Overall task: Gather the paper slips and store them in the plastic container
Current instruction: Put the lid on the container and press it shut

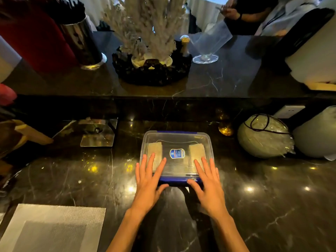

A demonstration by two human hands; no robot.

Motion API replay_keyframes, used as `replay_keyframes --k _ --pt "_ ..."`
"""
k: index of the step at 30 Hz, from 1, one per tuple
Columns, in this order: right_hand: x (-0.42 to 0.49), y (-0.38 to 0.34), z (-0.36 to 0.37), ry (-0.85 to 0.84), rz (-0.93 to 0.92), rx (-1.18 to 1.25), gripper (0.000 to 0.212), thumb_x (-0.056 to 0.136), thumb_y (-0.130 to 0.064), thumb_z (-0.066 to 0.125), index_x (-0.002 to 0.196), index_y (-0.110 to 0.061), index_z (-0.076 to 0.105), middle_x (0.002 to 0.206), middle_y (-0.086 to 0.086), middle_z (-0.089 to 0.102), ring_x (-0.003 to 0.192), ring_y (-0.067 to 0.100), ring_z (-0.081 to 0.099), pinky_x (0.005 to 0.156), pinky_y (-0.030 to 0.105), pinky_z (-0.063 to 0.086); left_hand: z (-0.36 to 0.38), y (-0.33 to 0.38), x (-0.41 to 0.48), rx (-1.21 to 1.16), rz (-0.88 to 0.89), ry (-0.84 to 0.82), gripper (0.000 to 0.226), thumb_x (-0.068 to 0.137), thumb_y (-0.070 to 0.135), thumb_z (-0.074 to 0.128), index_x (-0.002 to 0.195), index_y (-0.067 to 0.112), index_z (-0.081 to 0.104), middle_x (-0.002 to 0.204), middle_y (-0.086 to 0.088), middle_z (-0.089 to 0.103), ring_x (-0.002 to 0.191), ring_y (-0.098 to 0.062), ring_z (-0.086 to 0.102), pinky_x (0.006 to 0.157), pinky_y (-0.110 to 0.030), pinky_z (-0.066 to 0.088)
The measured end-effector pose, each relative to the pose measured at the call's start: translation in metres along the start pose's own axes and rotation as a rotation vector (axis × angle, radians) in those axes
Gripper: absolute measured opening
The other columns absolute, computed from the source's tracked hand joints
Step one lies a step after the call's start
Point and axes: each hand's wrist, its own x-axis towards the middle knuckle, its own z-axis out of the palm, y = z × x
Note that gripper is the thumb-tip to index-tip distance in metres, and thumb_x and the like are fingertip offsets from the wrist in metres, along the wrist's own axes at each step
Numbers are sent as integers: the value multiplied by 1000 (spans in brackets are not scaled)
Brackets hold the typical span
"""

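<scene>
- On the dark, white-veined marble tabletop [254, 206], your clear rectangular plastic container [177, 153] with its blue-edged lid sits right in front of you, and two pale paper slips show through the lid, one at the left [155, 151] and one at the right [197, 151].
- Your left hand [150, 180] lies flat with fingers spread on the near left of the lid, gripping nothing; your right hand [207, 182] lies the same way on the near right, also holding nothing.
- Press unevenly and one corner of the lid probably stays unseated; I cannot tell whether the far blue clip [177, 132] is latched, so check it before you trust the seal.
- Push forward instead of straight down and the container likely skates on the polished stone, which offers little friction.
- If it slides far, it could reach the shiny square metal plate [99, 132] to the left or the round wrapped ball with a dark cord [264, 136] to the right.
- Snap the near blue clip [179, 179] carelessly and your thumbs, resting just beside it, may get pinched.
- A slip lying against the wall could catch under the rim; neither seems to, though reflections blur the edges.
</scene>
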Motion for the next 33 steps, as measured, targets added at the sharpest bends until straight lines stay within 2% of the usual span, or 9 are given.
replay_keyframes --k 4,7,12,15,20,27,33 --pt "42 -1 -2 17 -19 44 74 90 -66 40 155 -39 18 165 -14 8 151 3 -15 123 39 5 -3 -7 39 18 -14 41 88 84 46 67 154 32 16 164 -8 5 150 -28 -12 120 -60 5" --pt "70 -2 -5 16 -42 42 72 92 -58 49 155 -35 22 165 -9 12 152 9 -11 125 43 8 -8 -9 65 22 -28 51 84 86 50 62 154 32 17 164 -7 6 150 -28 -12 121 -57 0" --pt "99 -1 -5 51 -71 24 70 94 -50 55 155 -31 25 165 -7 14 149 3 -16 125 45 10 -13 -13 93 67 -37 66 83 87 53 59 154 32 15 164 -8 6 150 -31 -11 121 -57 -2" --pt "101 1 -3 70 -87 0 70 94 -52 53 155 -32 24 165 -9 13 149 -1 -18 125 43 11 -11 -16 94 72 -18 82 83 88 54 58 154 32 14 165 -4 6 150 -30 -12 121 -59 1" --pt "100 1 -3 72 -108 -26 70 94 -51 53 155 -29 25 165 -5 16 153 13 -4 125 44 11 -7 -19 94 93 -12 92 84 88 56 56 155 33 11 165 -3 5 151 -29 -12 121 -57 0" --pt "101 -1 -11 45 -94 -104 70 93 -57 50 154 -30 30 163 -2 24 153 18 6 123 41 16 -14 -19 93 31 -16 45 80 89 59 50 154 36 9 165 2 0 150 -25 -18 121 -53 -8" --pt "102 -9 -20 -17 -82 -176 71 92 -61 47 154 -31 27 163 -1 23 153 20 8 123 41 16 -21 -13 91 129 -66 -42 78 93 61 40 152 40 -6 164 3 -14 146 -26 -28 118 -52 -15"
